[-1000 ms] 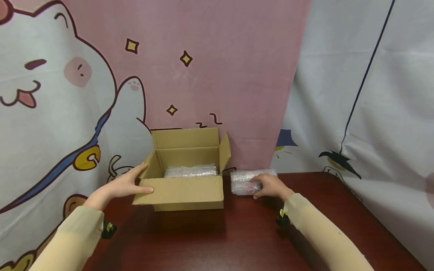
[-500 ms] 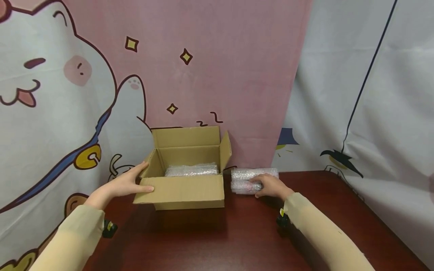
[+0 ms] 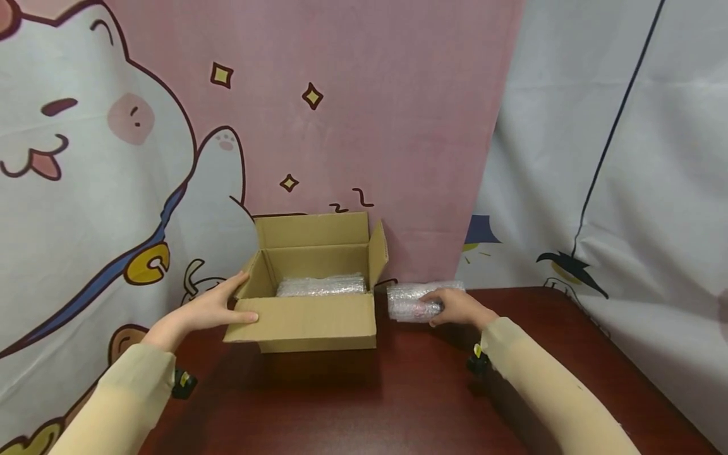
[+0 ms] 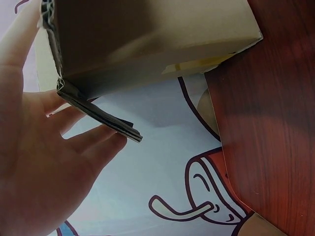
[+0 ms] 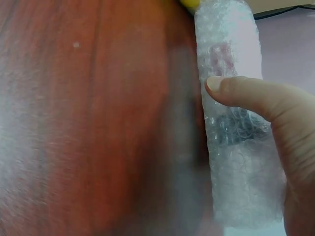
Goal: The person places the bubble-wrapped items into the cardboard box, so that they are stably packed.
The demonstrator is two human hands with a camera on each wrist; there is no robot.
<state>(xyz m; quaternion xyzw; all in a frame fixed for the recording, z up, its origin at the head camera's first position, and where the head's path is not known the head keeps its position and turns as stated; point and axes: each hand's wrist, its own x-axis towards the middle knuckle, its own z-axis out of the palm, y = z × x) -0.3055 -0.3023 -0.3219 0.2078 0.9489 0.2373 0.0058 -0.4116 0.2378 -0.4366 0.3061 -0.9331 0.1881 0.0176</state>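
An open cardboard box (image 3: 315,325) stands left of centre on the table, its flaps spread. My left hand (image 3: 207,309) holds the box's left front corner, thumb on the front flap and fingers behind the side flap. In the left wrist view, my left hand's fingers (image 4: 93,142) reach behind the flap edges. To the right of the box, my right hand (image 3: 457,308) grips a bubble-wrapped roll (image 3: 411,309), its thumb across the near side. Dark and pinkish patches show through the roll's wrap (image 5: 241,177). Another bubble-wrapped roll (image 3: 398,289) lies just behind, partly covered.
Inside the box lies more bubble-wrapped stuff (image 3: 321,286). The reddish-brown table (image 3: 409,398) reaches back to a printed cloth backdrop (image 3: 409,145). A grey-white cloth (image 3: 643,189) hangs along the right side. Yellow tape (image 4: 197,64) shows on the box's lower side.
My right hand has shifted slightly up and to the right, and the front bubble-wrapped roll has risen a little, covering more of the one behind. My left hand stays on the box.
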